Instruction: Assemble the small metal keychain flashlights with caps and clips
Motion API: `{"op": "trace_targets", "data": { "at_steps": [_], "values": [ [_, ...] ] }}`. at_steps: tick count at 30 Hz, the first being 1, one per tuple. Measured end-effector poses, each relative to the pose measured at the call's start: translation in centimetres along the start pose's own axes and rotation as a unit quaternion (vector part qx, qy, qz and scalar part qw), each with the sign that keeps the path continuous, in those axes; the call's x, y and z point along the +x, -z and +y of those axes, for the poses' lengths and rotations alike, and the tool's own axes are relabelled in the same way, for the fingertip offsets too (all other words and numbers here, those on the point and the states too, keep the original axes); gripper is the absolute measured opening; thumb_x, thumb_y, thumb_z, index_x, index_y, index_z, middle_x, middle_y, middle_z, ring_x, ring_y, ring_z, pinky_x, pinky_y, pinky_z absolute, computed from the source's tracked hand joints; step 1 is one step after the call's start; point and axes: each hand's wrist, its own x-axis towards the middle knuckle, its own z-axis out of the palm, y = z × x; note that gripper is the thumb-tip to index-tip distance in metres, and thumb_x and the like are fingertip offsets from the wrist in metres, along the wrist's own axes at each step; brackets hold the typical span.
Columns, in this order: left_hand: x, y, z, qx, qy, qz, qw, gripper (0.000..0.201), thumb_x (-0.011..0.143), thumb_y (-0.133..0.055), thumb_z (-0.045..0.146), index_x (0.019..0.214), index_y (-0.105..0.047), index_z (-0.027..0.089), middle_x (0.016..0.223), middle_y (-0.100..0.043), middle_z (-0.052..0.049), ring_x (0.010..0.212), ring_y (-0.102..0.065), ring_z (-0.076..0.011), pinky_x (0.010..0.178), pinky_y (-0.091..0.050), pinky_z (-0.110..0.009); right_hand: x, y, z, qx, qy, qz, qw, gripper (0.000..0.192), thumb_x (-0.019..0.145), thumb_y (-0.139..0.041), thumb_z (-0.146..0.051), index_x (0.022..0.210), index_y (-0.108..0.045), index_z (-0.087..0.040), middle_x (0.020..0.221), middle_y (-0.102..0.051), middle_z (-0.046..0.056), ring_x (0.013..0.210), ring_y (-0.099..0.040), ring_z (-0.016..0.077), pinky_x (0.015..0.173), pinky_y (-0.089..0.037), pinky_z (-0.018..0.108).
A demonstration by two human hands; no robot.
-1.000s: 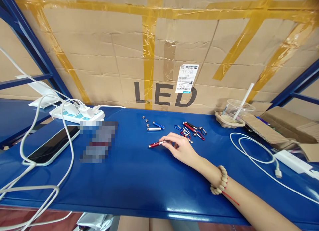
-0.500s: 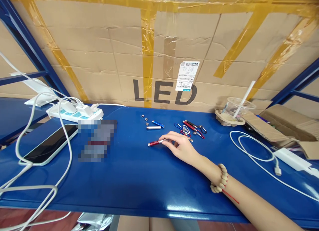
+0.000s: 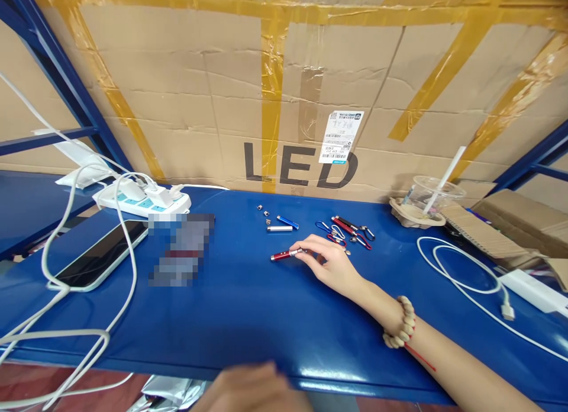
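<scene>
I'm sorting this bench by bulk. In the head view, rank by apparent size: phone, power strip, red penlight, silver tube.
1. phone, though it is nearest the camera
2. power strip
3. red penlight and silver tube: too alike to rank

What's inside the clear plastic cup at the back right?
The clear plastic cup holds a white straw leaning right. It looks nearly empty; its bottom is hidden by the brown paper holder.

Single head-worn camera, looking forward and down, close over blue table (image 3: 248, 317) (cardboard (image 3: 177, 104) behind)

left hand (image 3: 252, 391) blurred, edge-cropped
</scene>
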Motion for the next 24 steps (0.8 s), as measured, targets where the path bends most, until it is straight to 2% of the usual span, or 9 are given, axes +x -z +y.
{"op": "trace_targets", "data": {
  "at_steps": [2, 3, 5, 6, 8, 10, 13, 18, 24],
  "values": [
    [2.9, -0.4, -1.9, 0.024, 0.035, 0.002, 0.999, 0.03, 0.091, -0.044, 0.032, 0.118, -0.055, 0.03, 0.118, -0.059, -0.008, 0.106, -0.056, -0.0229, 0.087, -0.051, -0.038, 0.0, 0.3, -0.1, -0.005, 0.008, 0.03, 1.0, 0.019, 0.089, -0.05, -0.027, 0.094, -0.067, -0.02, 0.084, -0.066, 0.005, 0.068, -0.059, 0.013, 0.058, -0.047, 0.024],
    [4.5, -0.6, -2.8, 0.044, 0.064, 0.003, 0.997, 0.033, 0.092, -0.041, 0.026, 0.123, -0.052, 0.024, 0.117, -0.059, -0.011, 0.107, -0.056, -0.0253, 0.089, -0.048, -0.043, 0.1, 0.4, -0.1, -0.005, 0.007, 0.05, 0.999, 0.018, 0.089, -0.051, -0.026, 0.093, -0.067, -0.02, 0.084, -0.067, 0.006, 0.07, -0.059, 0.0136, 0.058, -0.047, 0.024],
    [7.3, -1.0, -4.6, 0.118, 0.162, -0.045, 0.979, 0.038, 0.09, -0.046, 0.029, 0.127, -0.046, 0.017, 0.117, -0.058, -0.014, 0.108, -0.055, -0.0287, 0.09, -0.045, -0.047, 0.1, 0.6, -0.2, 0.007, 0.0, 0.085, 0.996, 0.017, 0.088, -0.051, -0.025, 0.091, -0.067, -0.019, 0.084, -0.067, 0.006, 0.072, -0.061, 0.0144, 0.056, -0.048, 0.024],
    [8.4, -1.2, -5.4, 0.127, 0.183, -0.07, 0.972, 0.041, 0.09, -0.047, 0.033, 0.126, -0.045, 0.013, 0.117, -0.057, -0.016, 0.107, -0.055, -0.0297, 0.088, -0.046, -0.047, 0.2, 0.7, -0.3, 0.017, -0.005, 0.095, 0.995, 0.017, 0.087, -0.052, -0.024, 0.09, -0.068, -0.019, 0.084, -0.067, 0.006, 0.072, -0.061, 0.0144, 0.053, -0.048, 0.023],
    [9.6, -1.4, -6.7, 0.111, 0.173, -0.089, 0.975, 0.032, 0.093, -0.039, 0.033, 0.116, -0.049, 0.012, 0.111, -0.059, -0.014, 0.101, -0.056, -0.0261, 0.086, -0.047, -0.042, 0.2, 0.7, -0.5, 0.042, -0.012, 0.096, 0.994, 0.017, 0.086, -0.053, -0.024, 0.09, -0.068, -0.019, 0.084, -0.067, 0.006, 0.068, -0.061, 0.0134, 0.05, -0.047, 0.022],
    [9.7, -1.7, -7.6, 0.096, 0.151, -0.088, 0.98, 0.027, 0.096, -0.03, 0.027, 0.099, -0.053, 0.014, 0.099, -0.061, -0.011, 0.092, -0.058, -0.0229, 0.083, -0.047, -0.039, 0.3, 0.6, -0.6, 0.06, -0.018, 0.088, 0.994, 0.017, 0.086, -0.054, -0.027, 0.089, -0.069, -0.019, 0.083, -0.067, 0.006, 0.065, -0.06, 0.0123, 0.049, -0.047, 0.021],
    [9.0, -1.9, -8.3, 0.022, 0.168, -0.069, 0.983, 0.026, 0.096, -0.028, 0.025, 0.092, -0.052, 0.017, 0.092, -0.062, -0.007, 0.087, -0.059, -0.0202, 0.078, -0.048, -0.034, 0.2, 0.5, -0.7, 0.092, -0.038, 0.06, 0.993, 0.02, 0.085, -0.056, -0.032, 0.092, -0.071, -0.02, 0.079, -0.064, 0.005, 0.057, -0.057, 0.0098, 0.046, -0.045, 0.02],
    [8.4, -1.9, -8.1, -0.078, 0.178, -0.053, 0.98, 0.022, 0.096, -0.03, 0.025, 0.1, -0.052, 0.021, 0.095, -0.064, -0.003, 0.087, -0.06, -0.0174, 0.077, -0.047, -0.03, -0.1, 0.7, -0.4, 0.153, -0.053, 0.011, 0.987, 0.031, 0.087, -0.053, -0.038, 0.11, -0.067, -0.024, 0.08, -0.059, 0.002, 0.041, -0.046, 0.0033, 0.042, -0.045, 0.019],
    [8.2, -2.2, -8.3, -0.121, 0.156, -0.021, 0.98, 0.021, 0.094, -0.035, 0.021, 0.1, -0.055, 0.02, 0.095, -0.065, -0.003, 0.088, -0.06, -0.0158, 0.083, -0.046, -0.028, -0.4, 0.4, 0.0, 0.151, -0.055, -0.024, 0.987, 0.034, 0.09, -0.049, -0.034, 0.121, -0.06, -0.026, 0.069, -0.056, -0.002, 0.037, -0.039, 0.003, 0.04, -0.043, 0.018]
  ]
}}
